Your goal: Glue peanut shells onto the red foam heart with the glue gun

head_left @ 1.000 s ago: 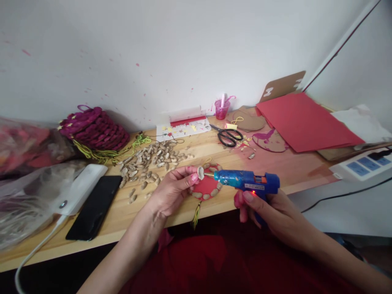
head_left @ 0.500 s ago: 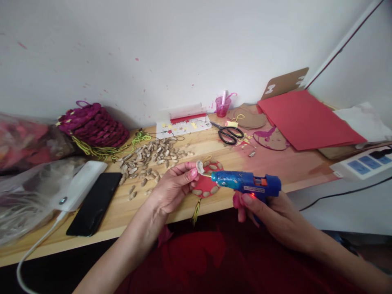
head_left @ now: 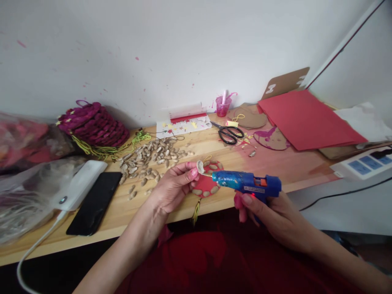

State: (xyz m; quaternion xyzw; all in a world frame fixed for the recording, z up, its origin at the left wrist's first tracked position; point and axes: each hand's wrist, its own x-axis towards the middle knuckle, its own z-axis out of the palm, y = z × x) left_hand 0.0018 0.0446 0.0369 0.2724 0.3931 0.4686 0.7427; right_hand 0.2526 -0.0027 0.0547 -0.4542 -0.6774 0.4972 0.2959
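Between thumb and fingertips, my left hand [head_left: 176,181] pinches a peanut shell half [head_left: 200,167], its hollow side facing the glue gun. My right hand [head_left: 266,212] is wrapped round the handle of a blue glue gun [head_left: 245,182] with a lit red light. The gun's nozzle is at the lower edge of the shell, seemingly touching it. Beneath both lies a red disc [head_left: 202,182] ringed with peanut shells, with a yellow loop at its top and a yellow-green tassel [head_left: 196,212] at its bottom. Part of the disc is hidden by my left hand and the gun.
Loose peanut shells [head_left: 153,155] are heaped left of centre. Black-handled scissors [head_left: 230,134], a pink-stained cup [head_left: 223,107] and red card sheets [head_left: 309,120] lie behind and right. A phone [head_left: 94,204], white power bank [head_left: 84,185] and stacked purple discs [head_left: 94,126] stand left; a power strip [head_left: 364,163] is at right.
Almost nothing differs. Both hands, the shell and the glue gun hold nearly the same positions as half a second ago.
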